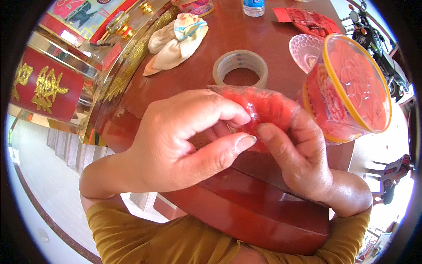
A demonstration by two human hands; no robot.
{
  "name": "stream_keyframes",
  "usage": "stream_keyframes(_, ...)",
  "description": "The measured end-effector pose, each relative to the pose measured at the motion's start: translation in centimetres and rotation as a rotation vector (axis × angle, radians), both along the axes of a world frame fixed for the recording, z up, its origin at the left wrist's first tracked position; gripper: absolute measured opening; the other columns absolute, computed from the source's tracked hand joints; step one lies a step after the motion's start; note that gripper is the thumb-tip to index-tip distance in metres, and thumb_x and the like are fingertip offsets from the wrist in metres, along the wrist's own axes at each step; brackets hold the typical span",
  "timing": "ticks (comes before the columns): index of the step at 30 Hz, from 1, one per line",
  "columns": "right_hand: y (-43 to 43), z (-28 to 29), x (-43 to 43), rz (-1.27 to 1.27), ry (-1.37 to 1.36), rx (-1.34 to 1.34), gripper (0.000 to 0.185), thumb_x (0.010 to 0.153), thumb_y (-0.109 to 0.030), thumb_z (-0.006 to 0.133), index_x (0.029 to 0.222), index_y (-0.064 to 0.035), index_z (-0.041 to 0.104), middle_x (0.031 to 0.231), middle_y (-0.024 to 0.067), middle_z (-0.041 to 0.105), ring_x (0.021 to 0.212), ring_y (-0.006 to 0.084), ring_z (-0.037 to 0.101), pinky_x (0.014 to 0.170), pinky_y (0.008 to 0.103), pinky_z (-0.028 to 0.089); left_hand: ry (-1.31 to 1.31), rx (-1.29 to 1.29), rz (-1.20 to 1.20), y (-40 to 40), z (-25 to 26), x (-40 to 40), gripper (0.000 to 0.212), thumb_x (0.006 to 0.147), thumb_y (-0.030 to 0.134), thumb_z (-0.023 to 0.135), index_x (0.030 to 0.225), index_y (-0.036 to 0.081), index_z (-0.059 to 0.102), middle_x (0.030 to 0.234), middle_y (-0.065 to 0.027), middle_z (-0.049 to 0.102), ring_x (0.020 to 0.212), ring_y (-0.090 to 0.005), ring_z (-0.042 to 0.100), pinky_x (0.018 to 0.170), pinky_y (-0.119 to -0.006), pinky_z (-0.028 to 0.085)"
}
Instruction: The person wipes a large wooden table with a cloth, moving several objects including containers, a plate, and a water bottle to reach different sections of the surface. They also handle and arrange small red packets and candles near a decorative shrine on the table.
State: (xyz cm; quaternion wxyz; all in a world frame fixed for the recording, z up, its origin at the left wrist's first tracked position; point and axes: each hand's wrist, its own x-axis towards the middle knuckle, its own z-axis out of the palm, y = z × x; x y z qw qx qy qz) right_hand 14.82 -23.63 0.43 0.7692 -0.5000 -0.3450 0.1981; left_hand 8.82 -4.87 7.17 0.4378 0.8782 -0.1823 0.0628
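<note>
My right hand (pixel 301 155) grips a clear plastic packet (pixel 268 102) with red contents, its thumb on the near face and its fingers behind. Against the packet's left side is the curled index finger of my left hand (pixel 178 142). The left thumb stands apart from that index finger, and the other left fingers are partly hidden, so their grip is unclear. Just beyond the packet, a roll of clear packing tape (pixel 219 67) lies flat on the red-brown wooden table (pixel 188 87). To the right, a clear tub (pixel 356 85) with yellow rims and pink-red contents sits tilted in view.
A pink patterned plastic piece (pixel 301 49) lies behind the tub. Farther back are a bunched cloth (pixel 181 43), a water bottle (pixel 254 7) and a red packet (pixel 310 21). A gold-trimmed red panel (pixel 52 84) stands left. A motorcycle (pixel 376 43) is beyond the table.
</note>
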Motion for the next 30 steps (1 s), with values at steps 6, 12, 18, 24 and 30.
stream_keyframes(6,-0.3,-1.4,0.9,-0.224,-0.448,-0.108,0.039,0.089,0.0,0.055,0.127,0.0042,0.048,0.119,0.0162,0.059,0.107,0.0231,0.059,0.089,0.0356,0.048,0.356,-0.191,0.072,-1.7,0.9,1.1,0.02,0.082,0.012,0.07,0.094,0.001,0.059,0.084,-0.0012,0.061,0.07,-0.0042,0.057,0.062,-0.02,0.047)
stream_keyframes(12,-0.2,-2.7,0.3,-0.394,-0.585,-0.264,0.058,0.082,-0.008,0.062,0.134,0.0047,0.038,0.11,0.0193,0.057,0.099,0.0347,0.059,0.082,0.0369,0.05,0.423,-0.223,0.08,-2.5,-0.7,2.8,0.047,0.078,0.037,0.075,0.1,0.001,0.052,0.083,0.0002,0.053,0.078,-0.0057,0.05,0.069,-0.021,0.043)
stream_keyframes(18,0.5,-3.2,0.8,-0.432,-0.737,-0.271,0.067,0.08,-0.009,0.066,0.136,0.0066,0.032,0.131,0.0271,0.043,0.117,0.0412,0.048,0.097,0.0404,0.044,0.183,0.055,0.076,-2.1,-0.9,4.4,0.032,0.087,0.028,0.063,0.095,0.001,0.05,0.08,-0.0024,0.051,0.076,-0.0087,0.047,0.068,-0.023,0.041)
stream_keyframes(24,-1.2,-1.2,1.2,-0.257,-0.742,-0.355,0.076,0.076,-0.006,0.071,0.14,0.0055,0.031,0.138,0.0246,0.039,0.124,0.0368,0.044,0.1,0.0406,0.039,0.14,-0.089,-0.027,-0.1,-0.9,4.2,0.016,0.094,0.015,0.051,0.1,0.001,0.051,0.081,-0.0058,0.055,0.073,-0.0109,0.05,0.067,-0.028,0.045)
stream_keyframes(30,-0.3,0.2,1.3,-0.206,-0.675,-0.27,0.062,0.075,0.0,0.069,0.132,0.0038,0.045,0.13,0.023,0.045,0.116,0.0339,0.05,0.096,0.0375,0.042,0.226,-0.408,0.177,6.4,1.1,3.6,0.022,0.095,0.025,0.05,0.097,0.004,0.055,0.083,-0.0047,0.063,0.067,-0.0112,0.06,0.054,-0.025,0.049)
